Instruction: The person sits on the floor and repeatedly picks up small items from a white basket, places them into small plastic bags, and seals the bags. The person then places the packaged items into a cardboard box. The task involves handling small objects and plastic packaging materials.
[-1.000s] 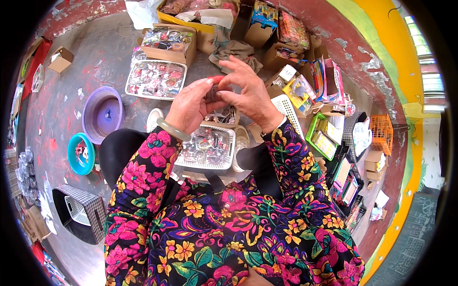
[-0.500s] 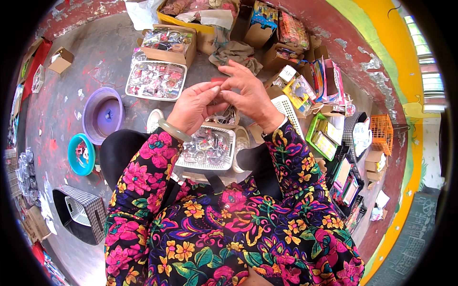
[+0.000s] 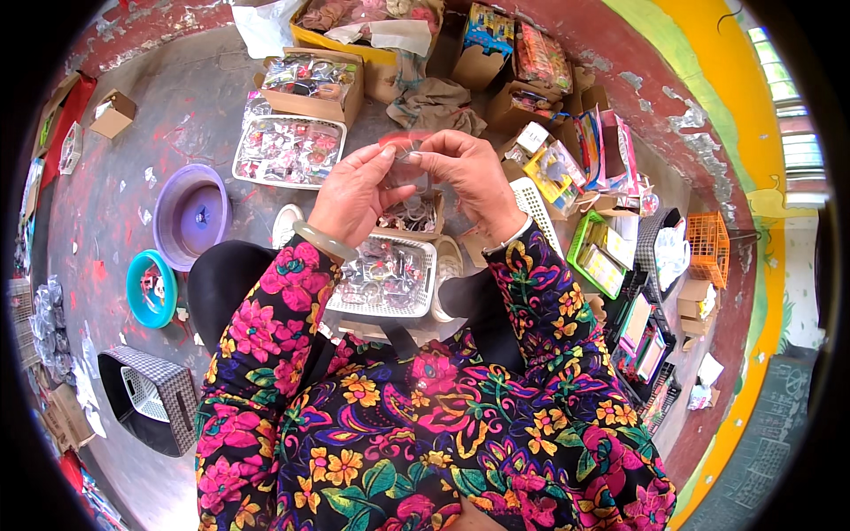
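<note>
left hand [image 3: 345,196] + right hand [image 3: 475,181]: narrow pinches on small blurred red strip [image 3: 400,140], material unclear | risk: could drop near white rectangular plastic basket [image 3: 428,276] | cause: fingertip-only hold

Both forearms angled inward, the left forearm [image 3: 285,301] and the right forearm [image 3: 542,283] bringing the hands close together in front of the body. The left hand [image 3: 351,193] pinched with its thumb [image 3: 385,157] uppermost, a lower finger stretching sideways. The right hand [image 3: 478,179] arched, its forefinger bent over the thumb in a pinch. Whether the two hands' fingertips touched was hard to tell.
</note>
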Motion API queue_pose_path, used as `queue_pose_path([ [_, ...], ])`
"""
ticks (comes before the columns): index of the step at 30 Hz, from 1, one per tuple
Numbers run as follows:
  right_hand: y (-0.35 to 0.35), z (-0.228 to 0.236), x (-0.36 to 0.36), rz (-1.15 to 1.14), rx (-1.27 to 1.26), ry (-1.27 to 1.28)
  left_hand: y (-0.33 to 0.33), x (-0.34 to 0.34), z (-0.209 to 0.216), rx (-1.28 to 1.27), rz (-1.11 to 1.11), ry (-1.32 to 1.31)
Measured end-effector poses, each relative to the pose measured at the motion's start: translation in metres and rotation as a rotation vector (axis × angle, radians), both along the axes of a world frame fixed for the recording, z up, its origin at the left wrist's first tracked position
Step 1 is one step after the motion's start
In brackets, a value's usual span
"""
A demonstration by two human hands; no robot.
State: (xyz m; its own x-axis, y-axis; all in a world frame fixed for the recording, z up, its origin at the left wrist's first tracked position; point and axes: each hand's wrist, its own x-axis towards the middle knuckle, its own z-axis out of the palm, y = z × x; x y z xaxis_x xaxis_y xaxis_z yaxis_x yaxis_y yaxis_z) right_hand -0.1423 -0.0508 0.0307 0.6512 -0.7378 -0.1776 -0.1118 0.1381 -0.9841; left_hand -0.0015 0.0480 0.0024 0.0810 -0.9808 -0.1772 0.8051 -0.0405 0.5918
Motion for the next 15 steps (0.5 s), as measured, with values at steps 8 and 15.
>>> queue_pose_path([
  [8, 0.001, 0.0018, -0.0007, -0.054, 0.199, -0.018, -0.0027, 0.0, -0.0041, 0.045, -0.007, -0.067],
  [15, 0.0054, 0.0094, 0.0008, -0.049, 0.173, -0.006, -0.0022, -0.0013, -0.0044, -0.002, 0.013, -0.055],
])
